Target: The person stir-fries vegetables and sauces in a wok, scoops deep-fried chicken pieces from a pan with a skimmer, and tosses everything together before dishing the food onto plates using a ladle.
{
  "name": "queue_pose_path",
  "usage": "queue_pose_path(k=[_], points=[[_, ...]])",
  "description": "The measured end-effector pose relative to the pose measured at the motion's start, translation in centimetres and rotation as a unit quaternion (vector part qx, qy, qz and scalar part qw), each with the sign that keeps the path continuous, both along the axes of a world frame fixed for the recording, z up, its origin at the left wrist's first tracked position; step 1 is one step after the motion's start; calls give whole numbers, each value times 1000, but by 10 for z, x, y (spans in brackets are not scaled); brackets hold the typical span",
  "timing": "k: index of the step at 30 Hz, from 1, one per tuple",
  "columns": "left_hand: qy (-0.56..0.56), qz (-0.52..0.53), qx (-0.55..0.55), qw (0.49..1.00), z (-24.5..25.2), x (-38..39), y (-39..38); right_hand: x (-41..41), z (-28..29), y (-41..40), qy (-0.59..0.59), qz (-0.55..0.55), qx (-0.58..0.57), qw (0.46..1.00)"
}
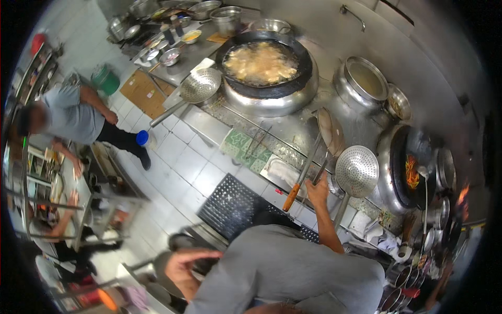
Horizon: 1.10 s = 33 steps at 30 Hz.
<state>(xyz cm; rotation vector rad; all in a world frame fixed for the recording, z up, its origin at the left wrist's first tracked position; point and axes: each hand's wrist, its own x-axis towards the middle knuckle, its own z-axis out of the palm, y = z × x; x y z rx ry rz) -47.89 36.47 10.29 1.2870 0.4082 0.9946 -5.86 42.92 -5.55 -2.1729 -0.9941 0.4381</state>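
My right hand [318, 189] grips the handle of a long-handled skimmer [336, 139] at the front of the steel range. The skimmer's round head looks blurred and partly overlaps another long-handled utensil, whose orange wooden handle [292, 197] lies just left of my hand. A perforated ladle [357, 170] rests to the right of this hand. Held low on my left side, my left hand [187, 265] is empty, its fingers apart. Beyond the skimmer, light-coloured food [261, 62] bubbles in oil inside a large black wok [231, 84].
A second wok [386, 172] at right holds orange and green food; flames [463, 196] rise beyond it. A lidless pot [340, 80] stands behind. Another perforated ladle [200, 85] juts over the range's edge. A co-worker [78, 110] stands left. A black mat [227, 204] covers floor tiles.
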Motion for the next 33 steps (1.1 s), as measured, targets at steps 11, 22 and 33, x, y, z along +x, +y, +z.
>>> queue_pose_path(k=[11,22,33], points=[[19,-149,-77,986,-7,-34,147,3,67,12,-152,-53,66,985],[64,-155,-60,984,-24,-111,312,-79,143,121,79,-76,153,982],[48,-48,-143,987,-56,-175,362,-27,173,247,299,-25,-14,954]])
